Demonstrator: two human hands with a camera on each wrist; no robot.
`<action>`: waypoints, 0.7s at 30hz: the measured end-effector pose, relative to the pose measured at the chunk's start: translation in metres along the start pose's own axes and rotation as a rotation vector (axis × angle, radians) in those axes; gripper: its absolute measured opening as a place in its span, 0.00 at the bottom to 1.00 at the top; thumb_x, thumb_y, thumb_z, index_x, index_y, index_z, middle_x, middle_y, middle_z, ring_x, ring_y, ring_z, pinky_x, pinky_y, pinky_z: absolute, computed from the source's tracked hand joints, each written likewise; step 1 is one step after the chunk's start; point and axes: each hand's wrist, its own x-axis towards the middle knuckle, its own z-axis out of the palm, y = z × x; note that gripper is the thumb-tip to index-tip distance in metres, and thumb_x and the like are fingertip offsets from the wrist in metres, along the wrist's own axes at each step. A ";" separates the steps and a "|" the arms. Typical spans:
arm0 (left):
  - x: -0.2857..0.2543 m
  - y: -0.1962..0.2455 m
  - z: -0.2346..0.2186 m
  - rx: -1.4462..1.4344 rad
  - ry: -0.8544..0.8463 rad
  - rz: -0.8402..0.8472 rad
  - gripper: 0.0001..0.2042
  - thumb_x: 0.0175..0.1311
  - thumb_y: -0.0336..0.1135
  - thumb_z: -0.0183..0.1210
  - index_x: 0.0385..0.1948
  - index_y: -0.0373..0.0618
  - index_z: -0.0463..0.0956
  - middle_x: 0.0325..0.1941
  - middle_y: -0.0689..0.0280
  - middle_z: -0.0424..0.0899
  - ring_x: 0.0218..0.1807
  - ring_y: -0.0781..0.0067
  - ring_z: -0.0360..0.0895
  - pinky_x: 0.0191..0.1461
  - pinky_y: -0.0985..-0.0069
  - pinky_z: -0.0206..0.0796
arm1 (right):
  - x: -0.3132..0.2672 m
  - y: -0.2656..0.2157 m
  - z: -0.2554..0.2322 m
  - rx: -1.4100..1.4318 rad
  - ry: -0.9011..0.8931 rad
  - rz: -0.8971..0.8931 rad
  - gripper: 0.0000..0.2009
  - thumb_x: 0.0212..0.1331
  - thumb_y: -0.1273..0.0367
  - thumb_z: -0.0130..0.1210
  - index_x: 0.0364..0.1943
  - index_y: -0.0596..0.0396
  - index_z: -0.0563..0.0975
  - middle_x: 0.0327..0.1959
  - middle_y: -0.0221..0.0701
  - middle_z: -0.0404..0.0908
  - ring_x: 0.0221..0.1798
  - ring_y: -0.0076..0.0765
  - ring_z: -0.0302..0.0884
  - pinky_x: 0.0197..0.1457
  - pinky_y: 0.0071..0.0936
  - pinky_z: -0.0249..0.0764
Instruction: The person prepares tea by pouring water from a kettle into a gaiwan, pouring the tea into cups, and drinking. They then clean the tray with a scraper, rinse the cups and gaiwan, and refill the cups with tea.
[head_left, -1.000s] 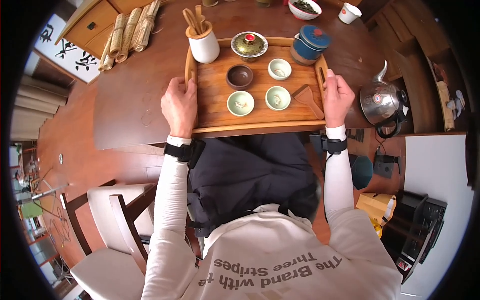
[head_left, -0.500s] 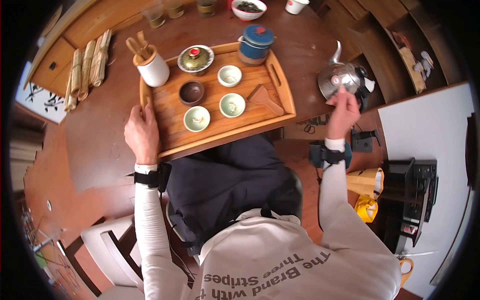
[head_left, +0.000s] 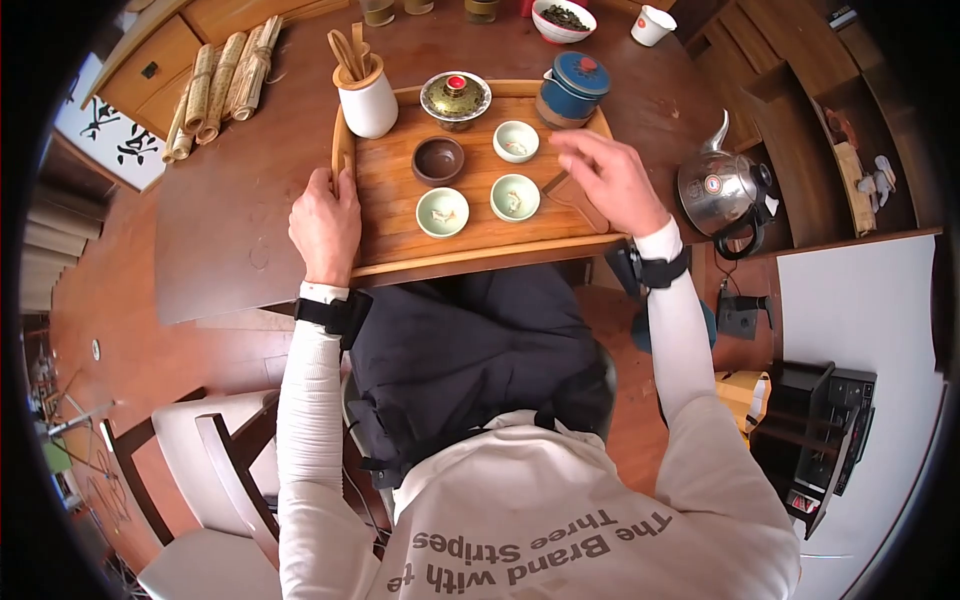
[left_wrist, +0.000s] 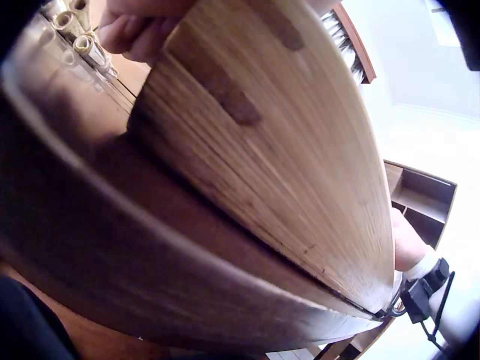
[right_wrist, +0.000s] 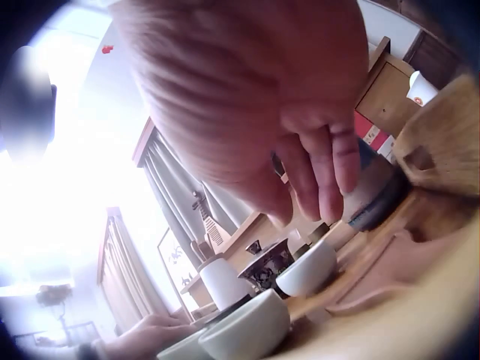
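My left hand (head_left: pixel 325 228) grips the left end wall of a wooden tray (head_left: pixel 385 225) at its handle slot; in the left wrist view its fingers (left_wrist: pixel 139 34) curl at the wall's top edge. My right hand (head_left: pixel 618 182) hovers over the tray's right side with fingers extended, holding nothing. Beneath it lies a flat brown tool (head_left: pixel 578 205) with a flared end, partly hidden. Three pale green cups (head_left: pixel 442 213), a dark brown cup (head_left: pixel 438 160), a lidded gaiwan (head_left: pixel 456 98), a blue lidded pot (head_left: pixel 573 85) and a white holder (head_left: pixel 369 110) of wooden tools stand on the tray.
A steel kettle (head_left: pixel 712 190) stands right of the tray. Bamboo scrolls (head_left: pixel 228 80) lie at the far left of the table. At the back are a bowl of dark leaves (head_left: pixel 563 20), a paper cup (head_left: pixel 652 25) and several glasses (head_left: pixel 480 10).
My right hand left the tray's right handle, went out beside the kettle, then came back over the tray. My left hand has stayed on the tray's left end while the view swung.
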 end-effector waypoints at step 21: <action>-0.001 -0.003 0.002 -0.032 -0.005 -0.011 0.16 0.73 0.48 0.58 0.37 0.43 0.82 0.33 0.48 0.87 0.39 0.37 0.84 0.43 0.49 0.75 | -0.042 -0.010 -0.013 -0.347 -0.076 0.121 0.08 0.62 0.68 0.64 0.41 0.57 0.85 0.33 0.43 0.86 0.32 0.48 0.84 0.37 0.36 0.79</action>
